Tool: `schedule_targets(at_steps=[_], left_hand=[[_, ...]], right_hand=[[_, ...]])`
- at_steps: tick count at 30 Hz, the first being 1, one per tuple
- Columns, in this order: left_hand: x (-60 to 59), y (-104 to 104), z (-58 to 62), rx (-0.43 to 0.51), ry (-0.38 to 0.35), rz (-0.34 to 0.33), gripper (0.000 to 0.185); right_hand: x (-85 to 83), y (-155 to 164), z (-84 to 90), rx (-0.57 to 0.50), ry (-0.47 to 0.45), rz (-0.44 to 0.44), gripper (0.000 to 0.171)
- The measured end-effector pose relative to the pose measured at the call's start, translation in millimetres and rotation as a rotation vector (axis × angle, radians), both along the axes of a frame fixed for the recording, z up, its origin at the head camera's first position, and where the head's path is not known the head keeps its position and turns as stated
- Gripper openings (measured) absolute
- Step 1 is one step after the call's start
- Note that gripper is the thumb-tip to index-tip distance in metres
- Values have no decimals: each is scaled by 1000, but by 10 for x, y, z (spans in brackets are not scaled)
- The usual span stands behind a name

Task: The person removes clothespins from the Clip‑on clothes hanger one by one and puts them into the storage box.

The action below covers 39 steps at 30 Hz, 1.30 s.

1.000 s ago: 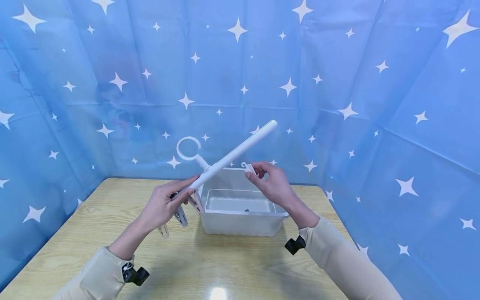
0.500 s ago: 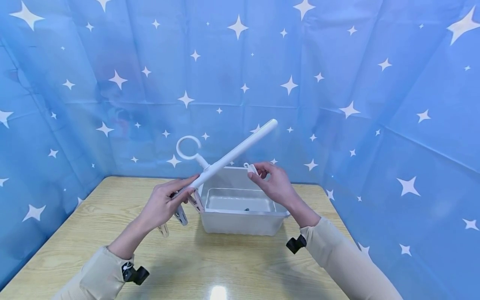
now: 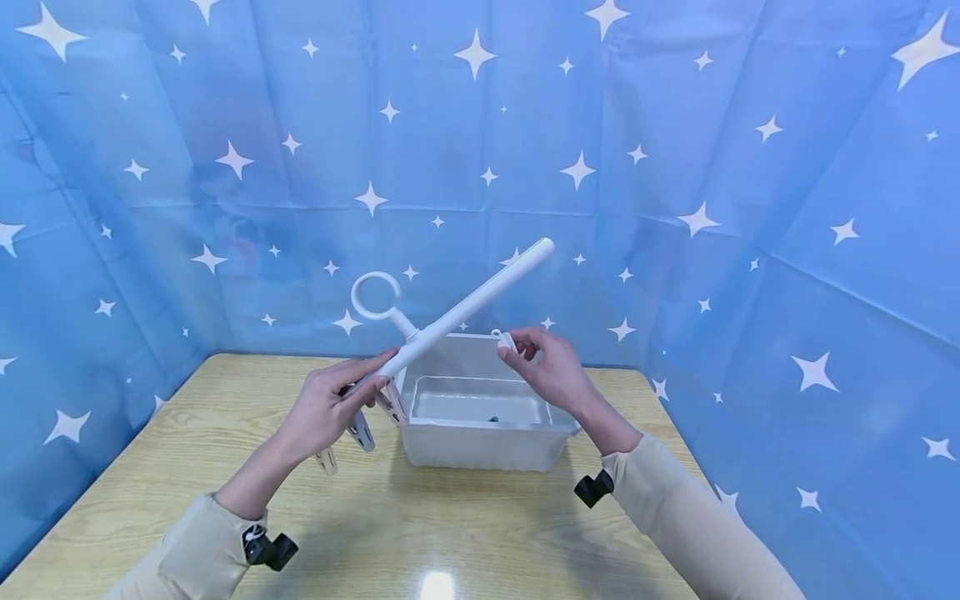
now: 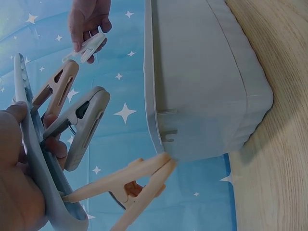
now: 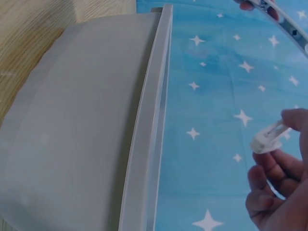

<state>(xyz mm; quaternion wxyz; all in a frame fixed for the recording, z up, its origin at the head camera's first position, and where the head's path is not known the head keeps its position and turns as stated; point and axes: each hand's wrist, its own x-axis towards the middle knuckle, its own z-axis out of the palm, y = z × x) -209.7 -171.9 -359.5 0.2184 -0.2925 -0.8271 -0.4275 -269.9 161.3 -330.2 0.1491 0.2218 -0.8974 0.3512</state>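
Overhead, the left hand gripped the hanger bar slanted above the bin; the right hand pinched a loose clip just below the bar. From the left wrist, hung clips dangled by curled fingers. From the right wrist, fingertips squeezed it. Hooking it on seemingly needed alignment.

One hanger bar, one bin, four clothespins, two hands.
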Motion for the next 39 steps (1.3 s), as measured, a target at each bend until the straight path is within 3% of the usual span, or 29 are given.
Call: schedule_targets(at_steps=[39], left_hand=[[23,-8,9,-3,20,-1,40]], right_hand=[[14,46,-73,45,-68,-33,30]])
